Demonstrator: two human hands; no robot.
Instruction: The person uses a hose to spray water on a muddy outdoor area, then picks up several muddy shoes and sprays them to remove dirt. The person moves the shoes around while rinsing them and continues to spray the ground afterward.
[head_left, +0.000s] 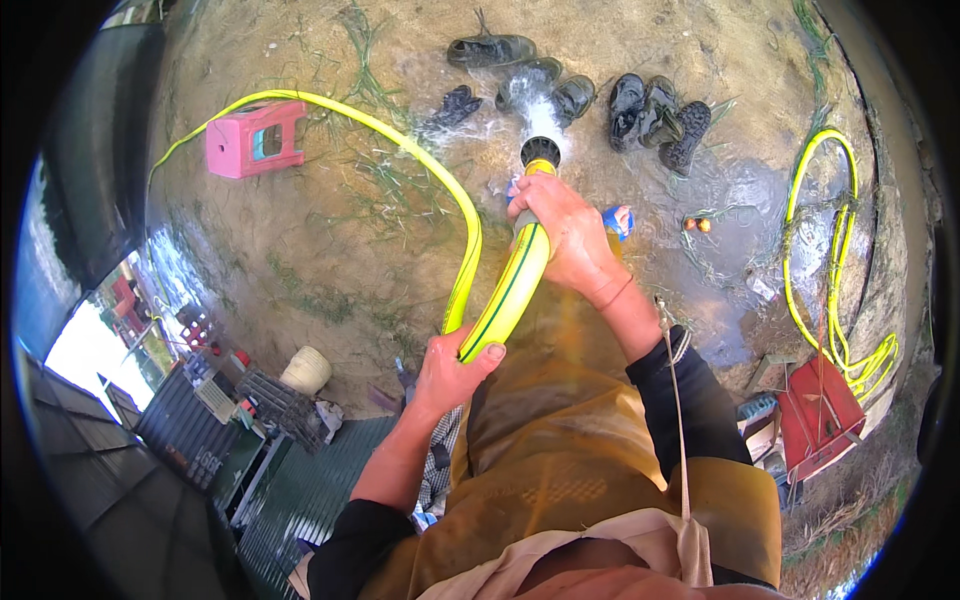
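Observation:
My right hand (566, 225) is closed around the neck of a spray nozzle (540, 152) with a black head. Lower on the same yellow garden hose (510, 289), my left hand (459, 369) grips it with the thumb on top. White water sprays from the nozzle onto wet dark shoes (574, 97) lying on the ground. A further dark shoe (491, 51) lies beyond them. Left of the spray is a small dark item (454, 106), possibly a glove or footwear. To the right lie several dark shoes, one with its tread up (686, 137).
A pink plastic stool (232, 145) stands at the left under a hose loop. More yellow hose (787, 240) is coiled at the right, near a red box-like object (821, 420). Small round orange things (703, 225) lie on wet, muddy ground. Crates (281, 409) and a pale bucket (307, 370) are lower left.

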